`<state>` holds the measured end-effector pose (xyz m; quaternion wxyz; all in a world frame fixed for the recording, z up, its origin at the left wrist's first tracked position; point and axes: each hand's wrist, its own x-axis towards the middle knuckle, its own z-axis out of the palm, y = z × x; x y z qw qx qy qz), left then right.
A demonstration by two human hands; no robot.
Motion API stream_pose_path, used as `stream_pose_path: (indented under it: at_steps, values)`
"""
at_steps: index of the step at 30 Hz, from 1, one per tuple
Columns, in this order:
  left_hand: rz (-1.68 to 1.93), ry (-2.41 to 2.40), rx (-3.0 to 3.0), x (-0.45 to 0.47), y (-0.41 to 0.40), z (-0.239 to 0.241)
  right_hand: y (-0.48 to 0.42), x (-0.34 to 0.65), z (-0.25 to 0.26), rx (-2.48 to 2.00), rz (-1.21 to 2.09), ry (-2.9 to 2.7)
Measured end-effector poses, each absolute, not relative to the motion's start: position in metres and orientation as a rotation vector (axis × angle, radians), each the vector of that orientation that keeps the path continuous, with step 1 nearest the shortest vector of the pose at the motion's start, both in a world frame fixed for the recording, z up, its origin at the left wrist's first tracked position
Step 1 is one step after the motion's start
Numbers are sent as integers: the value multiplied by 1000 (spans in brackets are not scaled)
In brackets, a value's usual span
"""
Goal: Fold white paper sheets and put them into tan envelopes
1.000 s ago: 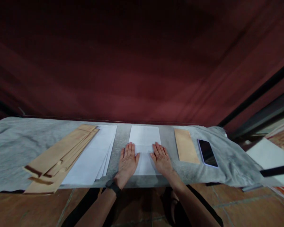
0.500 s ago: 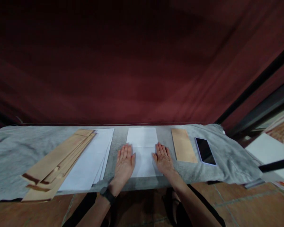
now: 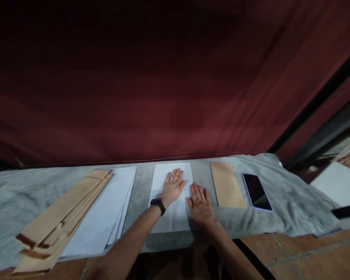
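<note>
A white sheet of paper (image 3: 166, 222) with faint crease lines lies flat in the middle of the grey cloth. My left hand (image 3: 173, 187), with a dark band on the wrist, rests palm down on the upper middle of the sheet, fingers stretched out. At the sheet's right edge my right hand (image 3: 201, 205) also lies flat, fingers extended. Neither hand grips anything. To the right of my right hand lies a brown envelope (image 3: 227, 184).
Several brown paper bags (image 3: 65, 212) overlap a stack of white sheets (image 3: 102, 217) on the left. A phone (image 3: 256, 191) with a lilac case lies on the right. Grey cloth (image 3: 297, 194) covers the narrow surface, and a dark red wall (image 3: 169, 109) stands behind.
My left hand has moved from the sheet's left edge up and right onto its middle. My right hand stays by the right edge. The view has shifted slightly.
</note>
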<state>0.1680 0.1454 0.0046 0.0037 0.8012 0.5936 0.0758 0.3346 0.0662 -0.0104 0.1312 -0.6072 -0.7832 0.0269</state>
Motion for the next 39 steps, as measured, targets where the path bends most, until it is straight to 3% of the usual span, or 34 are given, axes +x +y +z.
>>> stream_pose_path:
  at_steps: [12, 23, 39]
  values:
    - [194, 2180, 2279, 136, 180, 11, 70, 334, 5, -1800, 170, -2257]
    - [156, 2178, 2436, 108, 114, 8, 76, 314, 2, -1482, 180, -2323]
    - [230, 2271, 2406, 81, 17, 1, 81, 342, -4, -1675, 123, -2336]
